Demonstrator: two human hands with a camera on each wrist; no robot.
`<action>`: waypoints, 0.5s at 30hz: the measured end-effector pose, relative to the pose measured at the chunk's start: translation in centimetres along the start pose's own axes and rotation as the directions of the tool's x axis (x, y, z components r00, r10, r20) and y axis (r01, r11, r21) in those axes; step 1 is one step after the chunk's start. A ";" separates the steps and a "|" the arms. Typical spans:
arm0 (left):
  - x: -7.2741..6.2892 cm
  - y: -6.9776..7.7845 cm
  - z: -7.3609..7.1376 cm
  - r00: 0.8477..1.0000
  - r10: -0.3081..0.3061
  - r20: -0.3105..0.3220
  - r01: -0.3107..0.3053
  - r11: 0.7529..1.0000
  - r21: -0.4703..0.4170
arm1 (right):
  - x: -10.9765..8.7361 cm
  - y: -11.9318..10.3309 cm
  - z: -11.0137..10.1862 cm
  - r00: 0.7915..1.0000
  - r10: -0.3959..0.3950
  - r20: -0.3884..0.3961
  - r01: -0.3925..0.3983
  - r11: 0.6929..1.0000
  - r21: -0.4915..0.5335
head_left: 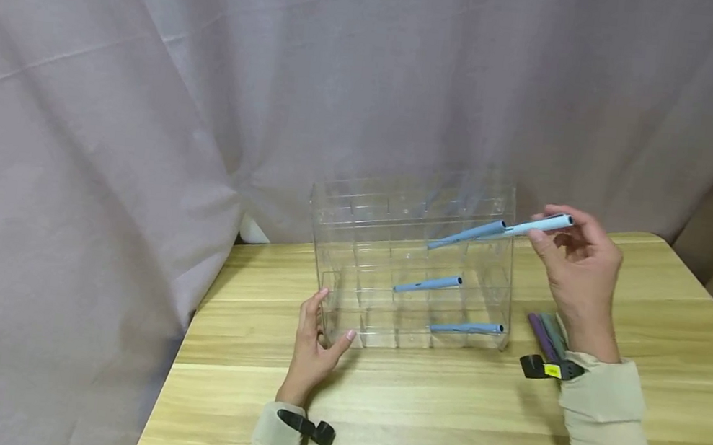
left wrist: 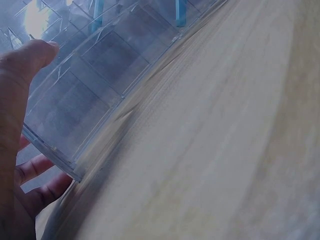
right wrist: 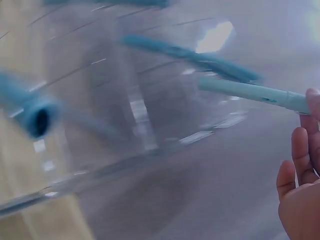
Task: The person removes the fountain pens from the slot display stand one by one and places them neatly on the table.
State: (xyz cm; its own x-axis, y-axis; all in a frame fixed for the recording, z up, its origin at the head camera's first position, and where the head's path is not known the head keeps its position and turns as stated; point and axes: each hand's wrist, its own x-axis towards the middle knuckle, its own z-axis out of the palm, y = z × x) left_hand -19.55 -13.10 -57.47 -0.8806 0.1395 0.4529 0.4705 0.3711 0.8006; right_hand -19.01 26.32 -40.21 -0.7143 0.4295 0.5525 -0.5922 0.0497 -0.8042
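A clear plastic compartment rack (head_left: pixel 386 254) stands on the table, with three blue pens in it: an upper pen (head_left: pixel 469 234), a middle pen (head_left: pixel 428 284) and a lower pen (head_left: pixel 466 327). My left hand (head_left: pixel 311 355) grips the rack's lower left corner. In the left wrist view its thumb (left wrist: pixel 37 55) lies over the front and its fingers reach round the side. At the upper right of the rack, my right hand (head_left: pixel 586 276) pinches a pale blue pen (right wrist: pixel 250 92) between thumb and fingers. The pale pen points leftward, close to the upper pen; whether they touch I cannot tell.
A purple pen (head_left: pixel 542 336) and a green pen (head_left: pixel 555 335) lie on the wooden table (head_left: pixel 414 417) to the right of the rack, partly behind the right wrist. A grey curtain (head_left: pixel 371 79) hangs behind the rack.
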 end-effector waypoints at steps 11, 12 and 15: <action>0.0 0.1 -0.1 1.000 -0.001 0.003 0.001 1.000 0.011 | -1.5 -3.8 -4.3 0.976 0.107 -0.187 0.057 0.708 0.704; 0.1 0.1 -0.1 1.000 0.002 0.002 -0.002 1.000 0.013 | -1.9 -3.4 -4.8 0.968 0.165 -0.189 0.010 0.729 0.684; 0.3 0.1 -0.3 1.000 0.003 -0.004 -0.003 1.000 0.018 | -3.2 -0.9 -6.9 0.919 0.351 -0.182 -0.188 0.793 0.580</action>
State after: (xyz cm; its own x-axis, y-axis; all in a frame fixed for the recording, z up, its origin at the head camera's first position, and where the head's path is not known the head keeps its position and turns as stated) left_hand -19.73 -13.30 -57.17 -0.8787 0.1367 0.4573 0.4724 0.3867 0.7921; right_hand -13.60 31.14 -42.74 -0.7960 0.5762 0.1855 -0.5517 -0.5644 -0.6141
